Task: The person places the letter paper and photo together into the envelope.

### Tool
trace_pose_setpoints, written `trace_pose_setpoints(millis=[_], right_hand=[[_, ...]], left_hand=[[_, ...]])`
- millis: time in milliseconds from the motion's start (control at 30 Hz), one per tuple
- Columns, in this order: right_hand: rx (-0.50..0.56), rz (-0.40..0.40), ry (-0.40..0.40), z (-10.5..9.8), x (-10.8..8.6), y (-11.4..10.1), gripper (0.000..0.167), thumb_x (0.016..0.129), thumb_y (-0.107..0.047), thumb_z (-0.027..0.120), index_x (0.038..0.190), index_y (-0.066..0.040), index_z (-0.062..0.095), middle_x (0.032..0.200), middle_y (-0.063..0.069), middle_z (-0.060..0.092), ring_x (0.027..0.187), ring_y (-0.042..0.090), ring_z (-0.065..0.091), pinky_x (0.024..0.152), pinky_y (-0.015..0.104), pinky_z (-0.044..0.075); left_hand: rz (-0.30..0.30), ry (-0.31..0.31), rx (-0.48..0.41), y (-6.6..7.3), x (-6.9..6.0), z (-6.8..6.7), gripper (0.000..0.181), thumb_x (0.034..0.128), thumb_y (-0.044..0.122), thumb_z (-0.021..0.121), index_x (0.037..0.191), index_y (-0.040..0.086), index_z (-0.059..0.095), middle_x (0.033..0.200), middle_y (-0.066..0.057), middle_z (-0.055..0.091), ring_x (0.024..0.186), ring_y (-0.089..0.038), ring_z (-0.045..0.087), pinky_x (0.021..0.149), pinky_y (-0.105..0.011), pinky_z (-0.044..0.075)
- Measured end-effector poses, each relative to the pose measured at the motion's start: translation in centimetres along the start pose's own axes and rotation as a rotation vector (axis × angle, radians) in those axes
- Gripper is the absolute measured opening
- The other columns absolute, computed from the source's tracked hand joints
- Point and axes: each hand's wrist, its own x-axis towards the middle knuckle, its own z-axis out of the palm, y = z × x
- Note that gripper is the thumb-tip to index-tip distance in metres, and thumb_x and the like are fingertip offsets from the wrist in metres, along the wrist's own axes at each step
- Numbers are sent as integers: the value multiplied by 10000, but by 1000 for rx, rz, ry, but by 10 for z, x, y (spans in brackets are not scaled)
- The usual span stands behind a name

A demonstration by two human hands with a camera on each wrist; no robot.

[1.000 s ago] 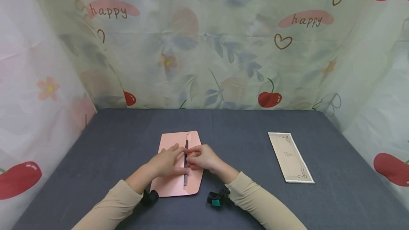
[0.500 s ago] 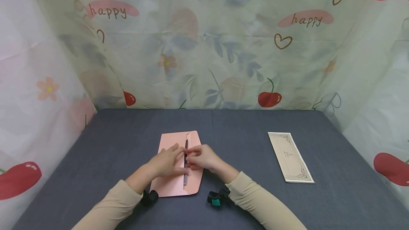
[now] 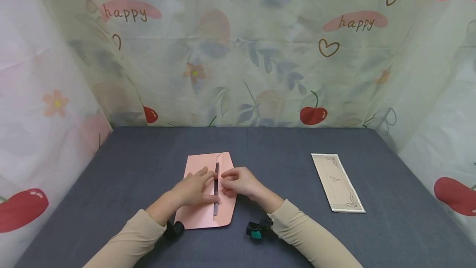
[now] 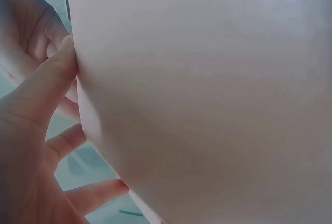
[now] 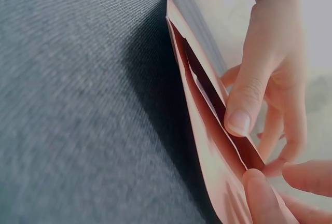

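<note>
A pink envelope [image 3: 198,214] lies flat on the dark surface [image 3: 282,152], left of its middle and well in from the left edge, its flap [image 3: 225,214] unfolded toward the surface's right edge. Along the mouth [image 5: 205,112] runs a dark strip [image 3: 215,209]; whether this is an insert or shadow cannot be told. The left hand [image 3: 195,187] rests across the envelope with its fingers [image 3: 210,175] spread, index tip and left thumb [image 5: 241,123] set well apart along the mouth's edge, the thumb reaching over it. The right hand [image 3: 241,182] is over the flap, its fingers [image 3: 229,172] lightly bent and relaxed; the right wrist view shows a gap between the right thumb [image 5: 258,182] and the finger beside it, with the thumb at the paper's edge. Near the surface's right edge lies a pale folded card [image 3: 339,185] with dark corner ornaments, its long side slanting toward the near right corner. Black devices [image 3: 174,230] sit by both wrists, the right one bearing a green patch [image 3: 256,234]. Beige sleeves [image 3: 128,235] cover the forearms. Beyond the far edge hangs a curtain [image 3: 238,65] printed with cherries, leaves and "happy".
</note>
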Motion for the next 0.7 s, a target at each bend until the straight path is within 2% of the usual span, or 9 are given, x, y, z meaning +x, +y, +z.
trace_pose_setpoints(millis=[400, 700], right_hand=[[14, -13, 4, -17, -7, 3, 303, 852, -40, 619, 1122, 91, 585, 933, 204, 689, 654, 98, 645, 642, 308, 577], [-59, -14, 34, -39, -21, 1, 303, 871, -86, 627, 1129, 70, 598, 975, 227, 682, 700, 112, 657, 660, 316, 578]], left_hand=[[-21, -10, -2, -1, 2, 1, 564, 753, 515, 707, 1200, 237, 508, 1464, -231, 354, 1244, -412, 486, 1074, -632, 241], [-36, -15, -8, -1, 2, 3, 565, 745, 529, 708, 1196, 254, 508, 1471, -231, 345, 1267, -451, 445, 1047, -646, 273]])
